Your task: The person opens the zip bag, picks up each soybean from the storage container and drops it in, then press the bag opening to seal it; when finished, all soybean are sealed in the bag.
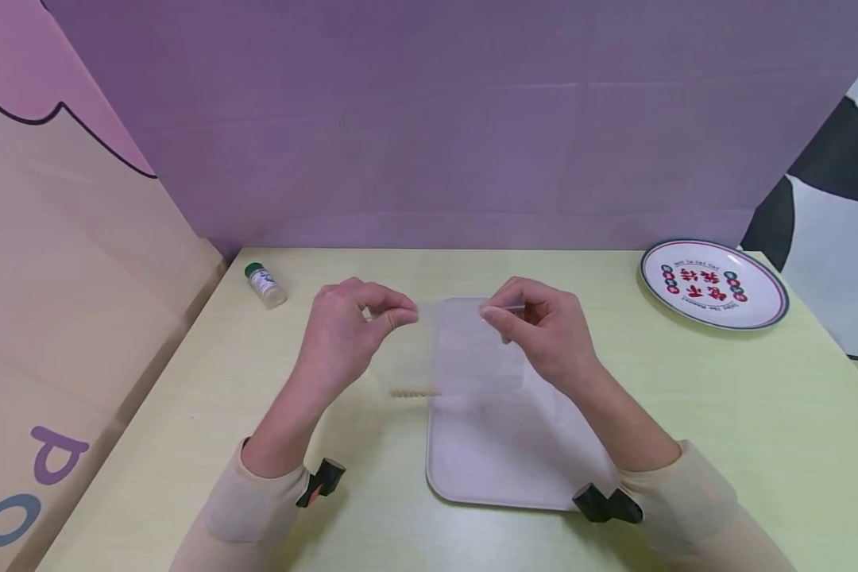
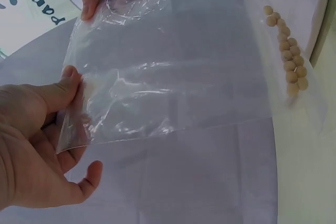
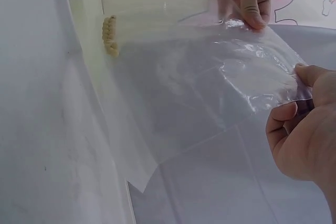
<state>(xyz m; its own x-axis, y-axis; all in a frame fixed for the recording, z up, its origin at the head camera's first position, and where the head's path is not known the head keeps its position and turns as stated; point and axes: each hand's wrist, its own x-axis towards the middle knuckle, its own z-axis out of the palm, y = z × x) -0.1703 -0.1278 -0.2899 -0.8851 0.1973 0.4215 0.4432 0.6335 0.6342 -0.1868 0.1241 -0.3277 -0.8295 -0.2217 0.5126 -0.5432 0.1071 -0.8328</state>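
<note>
A clear plastic bag [image 2: 184,87] hangs above the table between both hands. My left hand [image 1: 349,322] pinches one upper corner between thumb and fingers. At the opposite upper corner my right hand [image 1: 543,326] pinches the bag's edge in the same way. Several small round beige balls [image 2: 289,59] lie bunched in the bag's lower end, towards its left corner in the head view. Whether the bag's mouth is parted cannot be made out.
A pale rectangular tray [image 1: 500,461] lies below the bag, mostly under its right half. Far left on the table, a small clear jar [image 1: 265,286] with a green lid lies on its side. An oval plate [image 1: 715,284] with red lettering is at the back right.
</note>
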